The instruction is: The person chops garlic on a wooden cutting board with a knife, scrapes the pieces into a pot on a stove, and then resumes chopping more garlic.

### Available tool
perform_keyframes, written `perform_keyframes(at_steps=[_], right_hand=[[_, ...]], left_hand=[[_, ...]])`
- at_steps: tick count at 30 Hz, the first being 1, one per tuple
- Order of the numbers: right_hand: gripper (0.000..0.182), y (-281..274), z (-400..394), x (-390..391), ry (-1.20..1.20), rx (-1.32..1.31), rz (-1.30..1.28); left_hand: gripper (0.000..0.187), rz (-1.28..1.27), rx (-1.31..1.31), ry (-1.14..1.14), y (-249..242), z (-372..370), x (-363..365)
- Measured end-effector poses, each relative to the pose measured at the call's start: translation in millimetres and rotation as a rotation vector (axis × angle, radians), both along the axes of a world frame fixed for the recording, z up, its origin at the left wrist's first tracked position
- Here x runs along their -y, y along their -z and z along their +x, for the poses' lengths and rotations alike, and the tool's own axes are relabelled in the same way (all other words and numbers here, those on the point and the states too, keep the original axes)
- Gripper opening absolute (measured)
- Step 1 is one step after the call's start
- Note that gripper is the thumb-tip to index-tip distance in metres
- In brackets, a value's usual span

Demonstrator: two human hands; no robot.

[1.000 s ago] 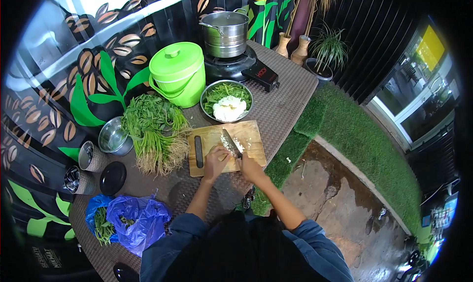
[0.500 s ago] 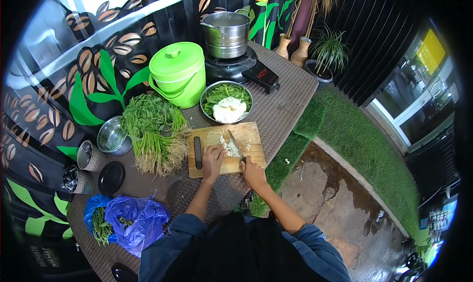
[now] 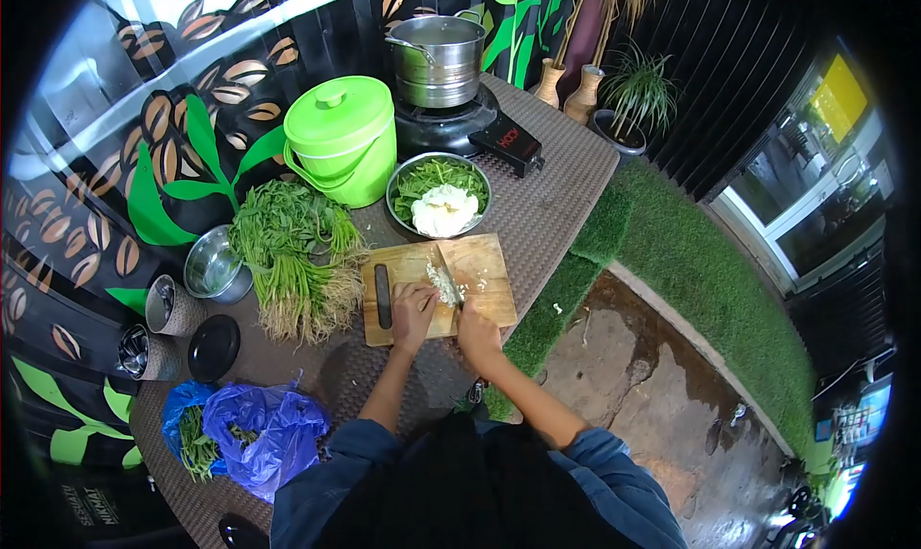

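A knife [image 3: 448,273] is in my right hand [image 3: 477,327], its blade pointing away from me over the wooden cutting board [image 3: 484,256]. Finely chopped white pieces [image 3: 438,279], which look like garlic, lie along the blade's left side, with a few bits scattered to its right. My left hand [image 3: 414,309] rests on the board, fingers bent and together against the near end of the pieces; its fingertips are partly hidden. Just beyond the board stands a metal bowl [image 3: 391,192] with cut green leaves [image 3: 429,178] and a white mass [image 3: 444,210] in it.
Left of the board lies a big bunch of rooted greens [image 3: 297,252]. Behind are a lidded green bucket [image 3: 341,146] and a pot [image 3: 438,65] on a stove [image 3: 432,127]. An empty metal bowl [image 3: 219,266], a black lid [image 3: 213,348] and blue plastic bags [image 3: 273,434] sit at left.
The knife has shifted left and turned more upright, close against the chopped pieces. My right hand has moved slightly left with it. My left hand stays nearly in place.
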State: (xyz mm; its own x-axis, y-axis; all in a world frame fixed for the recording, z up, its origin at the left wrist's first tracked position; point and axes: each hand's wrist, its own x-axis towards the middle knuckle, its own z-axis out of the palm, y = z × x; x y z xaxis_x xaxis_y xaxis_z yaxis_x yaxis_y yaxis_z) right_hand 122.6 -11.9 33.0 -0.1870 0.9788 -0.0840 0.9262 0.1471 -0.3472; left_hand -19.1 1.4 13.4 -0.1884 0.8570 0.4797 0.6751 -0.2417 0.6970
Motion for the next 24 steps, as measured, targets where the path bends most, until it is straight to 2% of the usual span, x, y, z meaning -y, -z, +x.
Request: perform_keyframes(at_steps=[3,7,9,13,16,19,22,24], right_hand=[[0.023,-7,8,-12,-0.021,-0.072,0.068],[0.024,-9,1,3,0.018,-0.079,0.005],[0.032,0,-7,14,0.093,-0.053,-0.013],[0.034,-4,-1,2,0.022,-0.074,-0.074],[0.031,-9,6,-2,-0.020,-0.124,0.017],[0.031,-3,-1,13,0.037,-0.124,-0.031],[0.034,3,-5,11,0.090,-0.102,0.039],[0.036,-1,1,3,0.040,-0.125,-0.052]], left_hand=[[0.010,0.015,0.001,0.018,2,-1,0],[0.009,0.012,0.002,0.017,0,-1,0],[0.009,0.006,-0.031,0.033,-2,0,1],[0.010,0.002,-0.056,0.041,-4,0,4],[0.010,0.013,-0.041,0.049,-3,3,2],[0.009,0.037,-0.039,0.051,-1,2,2],[0.008,0.027,-0.065,0.037,-3,2,-1],[0.008,0.033,-0.046,0.044,-4,2,2]])
